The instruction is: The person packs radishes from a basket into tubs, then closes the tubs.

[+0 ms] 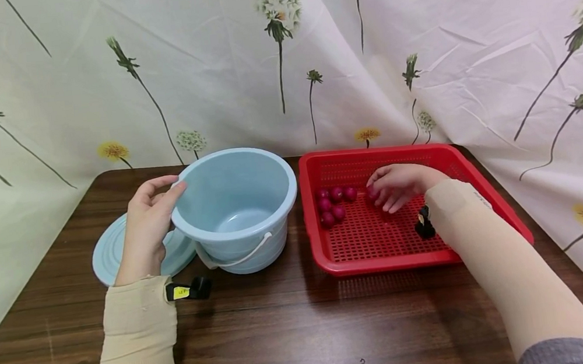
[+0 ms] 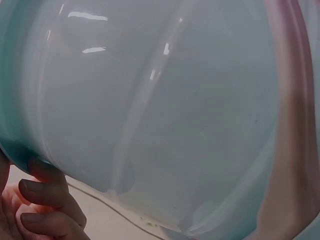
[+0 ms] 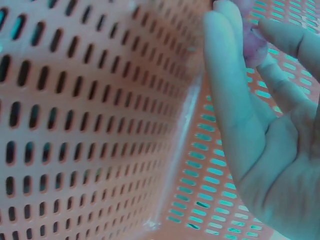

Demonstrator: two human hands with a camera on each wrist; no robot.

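A light blue bucket (image 1: 236, 188) stands upright with its mouth uncovered. My left hand (image 1: 147, 219) grips its left rim between thumb and fingers; in the left wrist view those fingers (image 2: 52, 200) curl under the rim beside the bucket wall (image 2: 200, 100). To the right sits a red perforated basket (image 1: 394, 263). Inside it, my right hand (image 1: 397, 186) pinches a small round purple-red radish (image 1: 372, 192) close over the mesh floor. The right wrist view shows this radish (image 3: 255, 47) between thumb and fingers. Several more radishes (image 1: 337, 194) lie clustered on the basket's left side.
A round blue lid (image 1: 111, 252) lies on the wooden table (image 1: 286, 346), left of the bucket and partly behind my left wrist. The bucket's white handle (image 1: 246, 259) hangs at its front. A flower-print cloth (image 1: 227, 65) covers the wall behind the table.
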